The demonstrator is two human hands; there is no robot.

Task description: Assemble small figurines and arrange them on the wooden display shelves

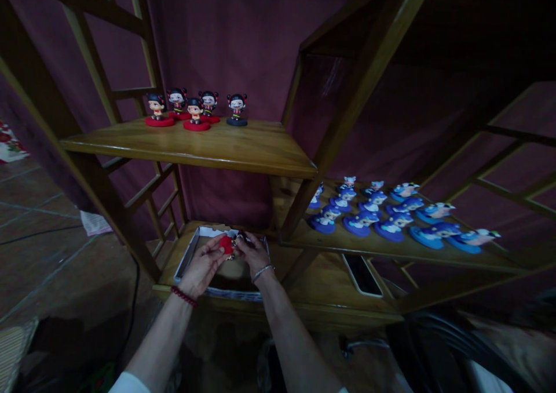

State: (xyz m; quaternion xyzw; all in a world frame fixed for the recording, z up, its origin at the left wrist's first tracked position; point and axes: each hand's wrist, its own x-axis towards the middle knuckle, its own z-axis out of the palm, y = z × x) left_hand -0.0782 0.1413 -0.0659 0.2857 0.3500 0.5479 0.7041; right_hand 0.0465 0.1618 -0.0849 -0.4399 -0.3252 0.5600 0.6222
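Observation:
Over a shallow white-edged box on the lower shelf, both my hands hold one small figurine with a red round base and a dark head. My left hand, with a dark red bead bracelet at the wrist, grips the red base. On the dark-haired end, my right hand has its fingers closed; a thin light bracelet circles that wrist. Fingers hide much of the figurine. Inside the box a brown bottom shows.
Above, a wooden shelf carries several black-haired figurines on red or dark bases. On the right shelf stand several blue and purple figurines. A dark flat device with a white edge lies below them. Wooden posts frame the shelves.

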